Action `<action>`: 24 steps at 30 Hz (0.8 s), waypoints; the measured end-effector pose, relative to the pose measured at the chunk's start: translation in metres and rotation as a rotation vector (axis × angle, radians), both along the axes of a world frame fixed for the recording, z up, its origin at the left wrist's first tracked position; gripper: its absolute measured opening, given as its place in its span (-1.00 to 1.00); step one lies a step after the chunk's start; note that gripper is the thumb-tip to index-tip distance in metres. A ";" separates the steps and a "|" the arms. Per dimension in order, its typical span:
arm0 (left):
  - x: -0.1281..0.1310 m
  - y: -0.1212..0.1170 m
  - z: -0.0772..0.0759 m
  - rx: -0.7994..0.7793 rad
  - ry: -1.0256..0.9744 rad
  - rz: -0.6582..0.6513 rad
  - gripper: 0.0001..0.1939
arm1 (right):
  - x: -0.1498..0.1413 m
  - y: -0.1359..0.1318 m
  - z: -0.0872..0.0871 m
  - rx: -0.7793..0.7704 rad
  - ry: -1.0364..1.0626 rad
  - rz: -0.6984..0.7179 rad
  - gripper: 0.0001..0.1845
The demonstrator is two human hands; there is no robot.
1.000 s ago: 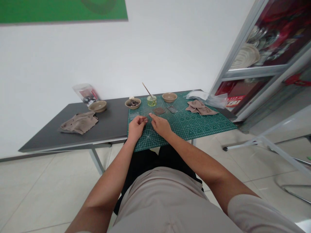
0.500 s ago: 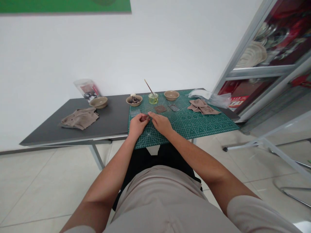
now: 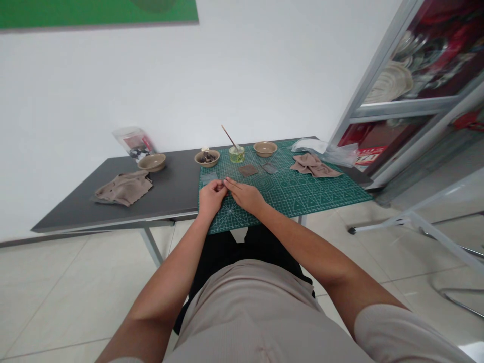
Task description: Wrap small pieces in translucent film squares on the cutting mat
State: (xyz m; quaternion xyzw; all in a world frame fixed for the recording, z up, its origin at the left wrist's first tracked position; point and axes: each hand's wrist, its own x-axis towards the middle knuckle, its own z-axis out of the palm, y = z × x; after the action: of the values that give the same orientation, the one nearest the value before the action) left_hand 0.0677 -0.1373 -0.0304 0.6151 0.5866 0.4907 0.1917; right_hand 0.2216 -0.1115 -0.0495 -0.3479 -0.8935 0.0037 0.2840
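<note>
Over the near left part of the green cutting mat point(image 3: 302, 194), my two hands meet at the fingertips. My left hand point(image 3: 210, 199) is closed in a pinch, thumb against the bent fingers. My right hand point(image 3: 246, 195) presses its fingertips against the same spot. Whatever sits between them is too small and hidden to name. Just beyond the left hand lies a flat greyish clear piece point(image 3: 209, 177). Farther back on the mat are a brown square piece point(image 3: 248, 170) and a grey flat piece point(image 3: 269, 168).
A glass jar point(image 3: 237, 155) holds yellowish liquid and a thin brush point(image 3: 229, 136). Bowls stand near it: one with dark bits point(image 3: 207, 158), one tan point(image 3: 265, 148), another point(image 3: 152, 162) leftward. Cloths point(image 3: 124, 188) point(image 3: 314, 166), a plastic bag point(image 3: 333, 152) and a clear tub point(image 3: 133, 142) lie around.
My right hand has shifted slightly left and its fingers now lie closer against my left fingertips. The view has moved a little; the objects on the table stay where they were.
</note>
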 end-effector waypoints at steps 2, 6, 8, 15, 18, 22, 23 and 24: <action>0.000 -0.001 -0.002 0.004 -0.011 -0.002 -0.87 | 0.000 0.000 0.000 -0.012 0.005 0.000 -0.48; -0.002 0.001 -0.008 0.009 -0.081 -0.034 -0.81 | 0.002 0.000 0.000 -0.038 0.026 -0.046 -0.48; -0.002 0.002 -0.009 0.013 -0.079 -0.026 -0.79 | 0.002 0.000 0.000 -0.038 0.031 -0.060 -0.48; 0.000 0.003 -0.004 0.008 0.056 -0.021 -0.88 | 0.001 0.000 -0.004 0.040 0.004 -0.004 -0.50; 0.000 0.003 -0.004 0.008 0.042 -0.030 -0.86 | 0.001 0.000 -0.004 0.019 0.023 -0.020 -0.50; -0.002 0.005 -0.010 -0.016 -0.072 -0.066 -0.84 | 0.002 0.000 -0.002 -0.027 0.043 -0.066 -0.50; -0.002 0.006 -0.011 -0.020 -0.096 -0.072 -0.83 | 0.002 0.000 -0.001 -0.031 0.045 -0.070 -0.50; -0.002 0.006 -0.013 -0.016 -0.113 -0.075 -0.82 | 0.002 0.000 0.000 -0.036 0.045 -0.076 -0.51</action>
State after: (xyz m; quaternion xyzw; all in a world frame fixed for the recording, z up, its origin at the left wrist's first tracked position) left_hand 0.0657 -0.1314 -0.0432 0.6062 0.5555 0.5124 0.2477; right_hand 0.2239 -0.1117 -0.0491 -0.3863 -0.8729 0.0166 0.2975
